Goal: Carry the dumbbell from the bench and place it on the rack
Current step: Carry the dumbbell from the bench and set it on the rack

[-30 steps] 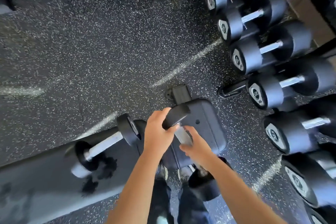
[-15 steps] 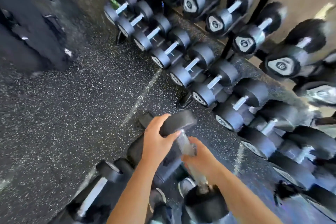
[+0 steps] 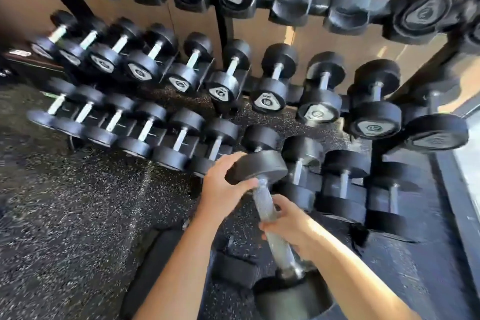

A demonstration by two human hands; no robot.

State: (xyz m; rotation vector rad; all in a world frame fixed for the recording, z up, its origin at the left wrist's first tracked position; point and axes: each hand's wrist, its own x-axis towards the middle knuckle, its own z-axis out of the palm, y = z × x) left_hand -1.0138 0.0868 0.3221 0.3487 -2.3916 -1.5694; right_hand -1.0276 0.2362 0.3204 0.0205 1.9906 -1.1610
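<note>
I carry a black dumbbell (image 3: 259, 166) with a knurled steel handle, held nearly upright and tilted in front of me. My left hand (image 3: 223, 187) cups the rim of its upper head. Lower down, my right hand (image 3: 288, 226) grips the handle. The lower head of the dumbbell hangs near the bottom of the view. Straight ahead stands the three-tier rack (image 3: 220, 21), and the upper head is close to its lowest row.
Several black dumbbells fill the rack's rows; the top row has a few bare cradles (image 3: 293, 0) at centre right. Speckled rubber floor (image 3: 78, 202) lies to the left. The dark bench end (image 3: 233, 265) sits below my arms. A bright window edge is at far right.
My view has swung up from the bench and floor to face the rack, which is now much nearer. Both hands keep the same hold on the dumbbell.
</note>
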